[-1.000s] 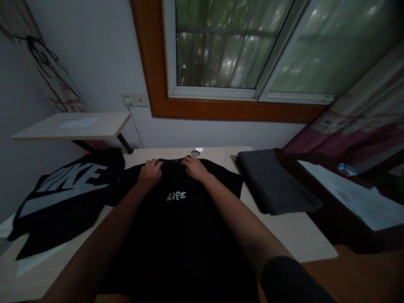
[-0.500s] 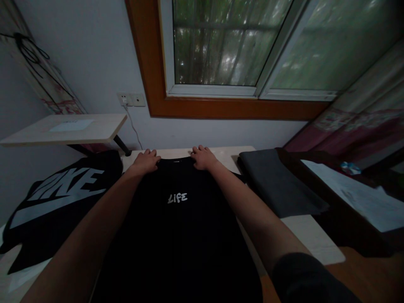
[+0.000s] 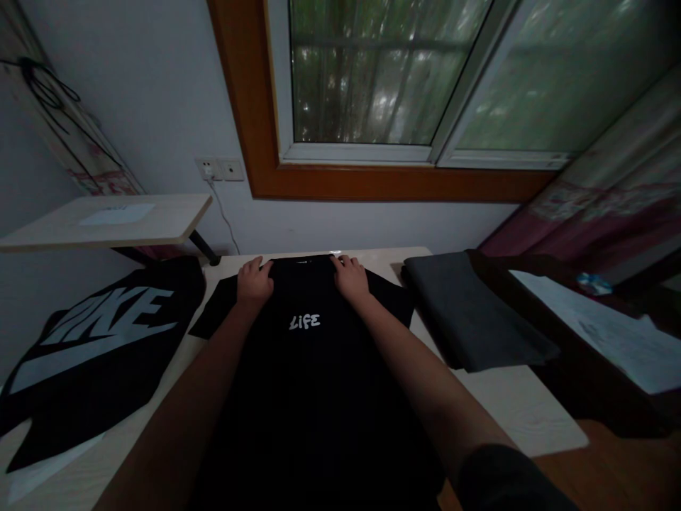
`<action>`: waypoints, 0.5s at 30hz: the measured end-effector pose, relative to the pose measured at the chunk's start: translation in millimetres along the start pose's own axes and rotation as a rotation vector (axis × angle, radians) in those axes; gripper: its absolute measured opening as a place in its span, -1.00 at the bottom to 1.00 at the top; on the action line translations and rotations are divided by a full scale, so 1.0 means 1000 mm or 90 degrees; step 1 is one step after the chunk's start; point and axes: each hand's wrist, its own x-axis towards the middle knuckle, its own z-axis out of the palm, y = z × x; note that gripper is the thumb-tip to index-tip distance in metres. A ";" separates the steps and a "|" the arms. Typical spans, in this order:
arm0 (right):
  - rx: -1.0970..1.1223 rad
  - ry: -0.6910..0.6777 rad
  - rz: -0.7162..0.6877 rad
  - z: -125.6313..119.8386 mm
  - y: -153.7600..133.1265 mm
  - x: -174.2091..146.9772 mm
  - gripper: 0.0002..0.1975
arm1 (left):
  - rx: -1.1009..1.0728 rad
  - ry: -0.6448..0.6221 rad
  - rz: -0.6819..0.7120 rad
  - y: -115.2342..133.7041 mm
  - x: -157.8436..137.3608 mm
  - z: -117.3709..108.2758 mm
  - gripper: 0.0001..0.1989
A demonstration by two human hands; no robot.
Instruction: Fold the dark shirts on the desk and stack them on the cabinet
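A black T-shirt with a small white print on it is spread over the pale table, its collar toward the wall and its short sleeves out to the sides. My left hand has its fingers closed on the shirt's shoulder, just left of the collar. On the other side of the collar, my right hand grips the matching shoulder. The lower part of the shirt fades into shadow near me.
A black garment with large NIKE lettering lies at left, below a raised shelf. Folded dark grey cloth rests at the table's right. Bare tabletop shows at the right front corner. A window stands behind.
The collar has moved toward the wall and slightly right, with both hands on it. The left sleeve now shows spread out, and the right sleeve shows more.
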 end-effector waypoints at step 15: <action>0.151 0.075 -0.039 0.018 0.044 -0.023 -0.53 | -0.046 -0.020 0.081 -0.038 -0.056 0.006 -0.53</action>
